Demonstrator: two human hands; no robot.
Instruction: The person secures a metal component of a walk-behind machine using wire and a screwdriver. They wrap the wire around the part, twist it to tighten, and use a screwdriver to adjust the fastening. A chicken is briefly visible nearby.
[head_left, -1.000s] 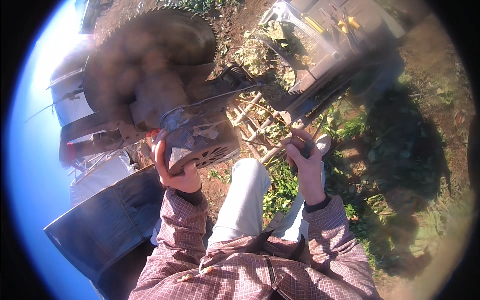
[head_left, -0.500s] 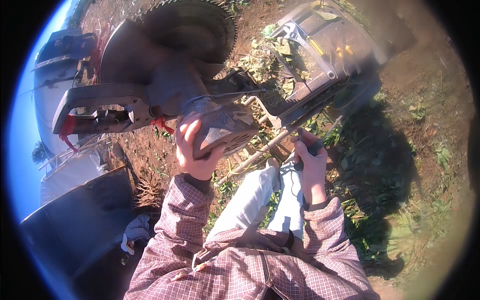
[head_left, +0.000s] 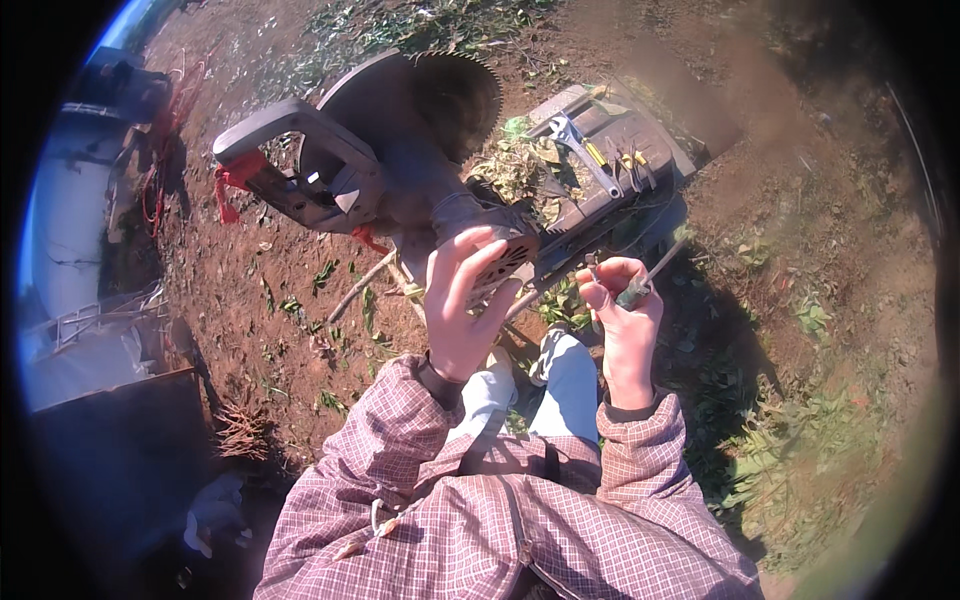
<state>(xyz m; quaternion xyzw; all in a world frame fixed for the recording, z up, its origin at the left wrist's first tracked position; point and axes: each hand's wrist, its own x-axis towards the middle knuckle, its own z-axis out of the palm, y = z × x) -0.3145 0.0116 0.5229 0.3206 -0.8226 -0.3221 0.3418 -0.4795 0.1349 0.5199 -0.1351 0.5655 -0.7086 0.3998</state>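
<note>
A power saw with a toothed circular blade (head_left: 460,95) and a loop handle (head_left: 265,130) with red cloth tied to it stands in front of me. My left hand (head_left: 462,300) curves around the vented end of the saw's motor housing (head_left: 505,262), fingers on top and thumb low. Just right of the housing, my right hand (head_left: 625,310) pinches a small slim piece with a dark tip and a greenish end (head_left: 632,294); its exact kind is unclear. Beyond the hands, an adjustable wrench (head_left: 582,152) and yellow-handled tools (head_left: 632,165) lie on the saw's base (head_left: 655,135).
Dry leaves (head_left: 520,165) lie against the base. Thin poles (head_left: 360,287) are under the saw. A large dark bin or panel (head_left: 120,440) stands at lower left, with twigs (head_left: 243,430) beside it. Cut greenery (head_left: 800,450) covers soil at right.
The view has shifted, so the saw appears smaller and farther right. My left hand's fingers are straighter on the motor housing. My right hand has turned, showing more of the small piece.
</note>
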